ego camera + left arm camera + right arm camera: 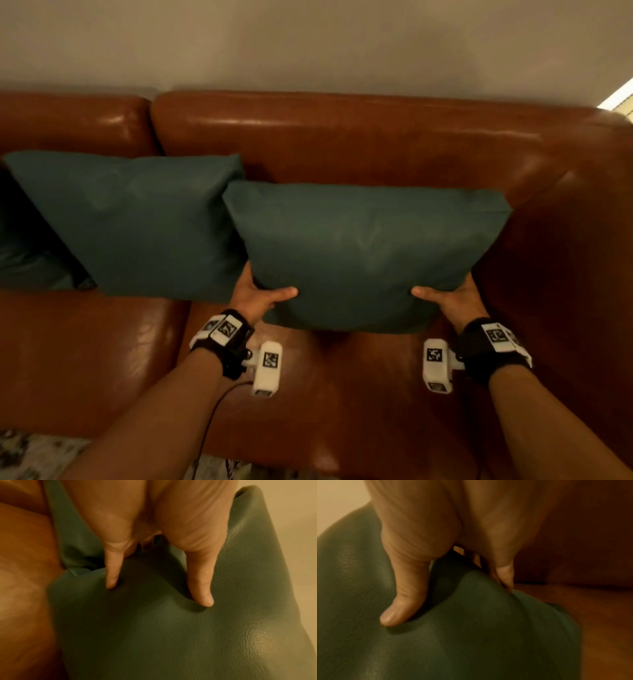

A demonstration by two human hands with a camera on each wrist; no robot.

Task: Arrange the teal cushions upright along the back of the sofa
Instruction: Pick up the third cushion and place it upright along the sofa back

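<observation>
2 hands hold 1 square teal leather-look cushion (366, 253) at the right end of a glossy brown leather sofa (376, 144).

The left hand (255, 294) and right hand (452, 299) each grip a lower corner, thumbs pressed into the front face, fingers behind; whether the cushion touches the backrest cannot be told. A 2nd teal cushion (133, 219) leans upright just left, overlapped slightly. A 3rd teal cushion (24, 253) sits partly hidden at the far left. 3 in all.

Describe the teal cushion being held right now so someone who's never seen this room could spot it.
Find the brown leather sofa. Teal cushions line its back; the held cushion is rightmost, nearest the armrest. Unlike the neighbouring cushion, it is in the grip of the left hand and right hand at its lower corners.
</observation>
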